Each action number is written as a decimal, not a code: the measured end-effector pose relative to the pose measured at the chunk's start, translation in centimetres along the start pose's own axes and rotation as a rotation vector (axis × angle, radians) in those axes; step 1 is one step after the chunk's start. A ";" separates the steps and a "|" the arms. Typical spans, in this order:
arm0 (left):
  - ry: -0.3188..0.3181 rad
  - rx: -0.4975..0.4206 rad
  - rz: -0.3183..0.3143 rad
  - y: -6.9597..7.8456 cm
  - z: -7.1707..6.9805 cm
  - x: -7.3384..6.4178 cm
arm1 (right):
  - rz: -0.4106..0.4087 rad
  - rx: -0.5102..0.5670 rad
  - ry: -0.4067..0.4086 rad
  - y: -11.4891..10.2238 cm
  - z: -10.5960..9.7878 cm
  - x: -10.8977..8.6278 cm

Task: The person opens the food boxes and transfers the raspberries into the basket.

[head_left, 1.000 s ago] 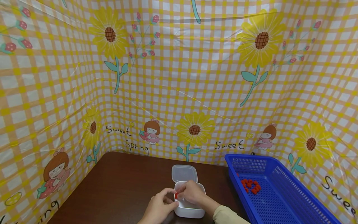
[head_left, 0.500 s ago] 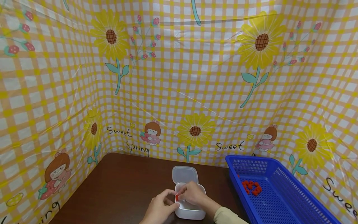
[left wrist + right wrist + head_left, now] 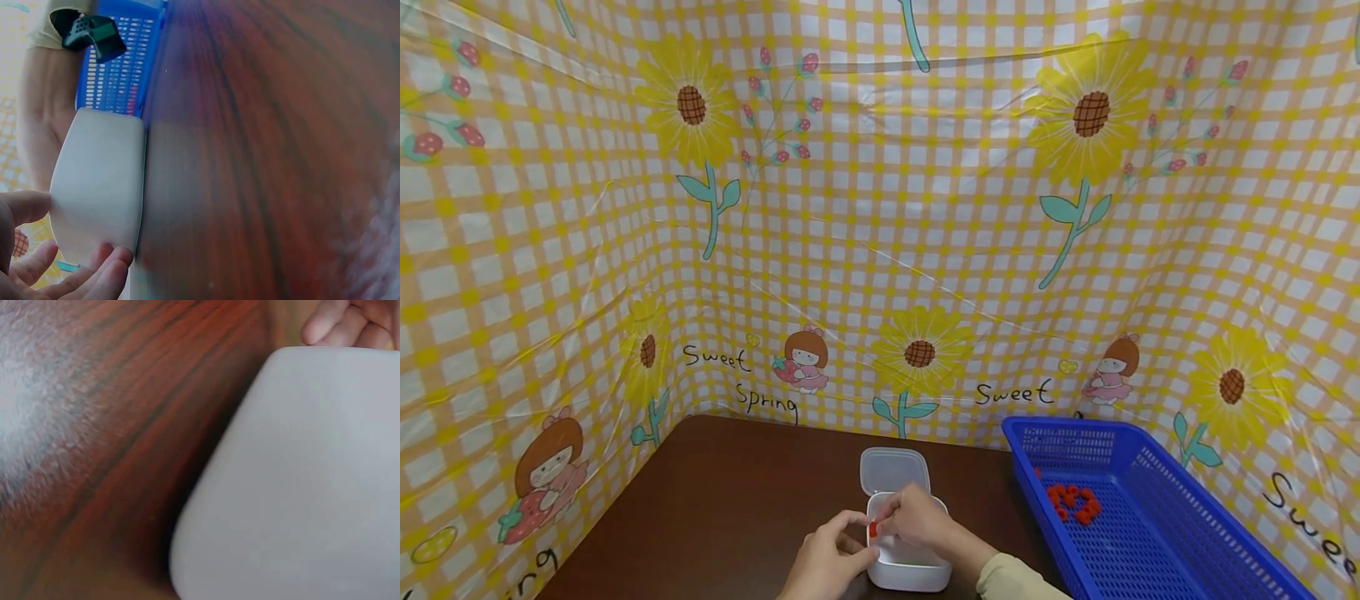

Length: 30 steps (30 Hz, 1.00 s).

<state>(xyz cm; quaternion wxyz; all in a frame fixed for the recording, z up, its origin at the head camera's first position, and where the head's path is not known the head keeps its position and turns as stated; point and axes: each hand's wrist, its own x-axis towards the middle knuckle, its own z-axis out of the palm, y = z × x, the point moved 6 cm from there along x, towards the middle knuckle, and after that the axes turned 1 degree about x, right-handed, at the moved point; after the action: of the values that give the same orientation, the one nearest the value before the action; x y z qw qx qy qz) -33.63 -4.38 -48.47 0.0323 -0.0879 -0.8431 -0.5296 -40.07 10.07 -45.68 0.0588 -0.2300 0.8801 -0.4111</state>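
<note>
A white plastic box [image 3: 910,575] with its translucent lid [image 3: 895,472] swung back stands on the dark wooden table. At its left end, my left hand [image 3: 829,554] steadies it, index finger and thumb at the rim. The left wrist view shows several bent fingers against the white side wall. My right hand [image 3: 917,521] reaches over the rim into the box, fingers curled down. Its fingertips pinch a small red piece [image 3: 873,529] at the inner left wall, partly covered by the fingers. The right wrist view shows mostly the box's outer wall [image 3: 300,475].
To the right lies a long blue plastic basket [image 3: 1150,550] with slotted walls. Several small red pieces [image 3: 1084,510] are clustered at its left side. A checked cloth [image 3: 880,250] printed with sunflowers hangs behind and on both sides of the table [image 3: 730,500].
The hands, the box and the red piece stay nearly in place. The whole view shifts slightly with the head.
</note>
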 end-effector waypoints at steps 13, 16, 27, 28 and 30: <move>-0.013 -0.029 -0.039 -0.4 0.3 0.2 | 0.105 -0.034 0.037 0.0 -3.8 -0.2; -0.012 -0.036 -0.053 -0.4 0.4 0.3 | 0.134 -0.041 0.059 0.1 -5.0 -0.4; 0.000 -0.041 -0.057 -0.4 0.3 0.2 | 0.210 -0.012 0.159 0.3 -9.4 -0.7; 0.001 -0.040 -0.053 -0.4 0.3 0.2 | 0.220 -0.012 0.168 0.4 -9.9 -0.8; 0.004 -0.036 -0.045 -0.3 0.3 0.2 | 0.238 -0.008 0.184 0.6 -10.9 -0.8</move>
<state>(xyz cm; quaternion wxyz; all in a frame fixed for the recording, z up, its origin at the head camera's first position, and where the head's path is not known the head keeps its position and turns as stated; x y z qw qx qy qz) -33.83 -4.28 -48.86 0.0206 -0.0682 -0.8351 -0.5454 -42.75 18.38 -39.11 0.0251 -0.0858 0.9045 -0.4169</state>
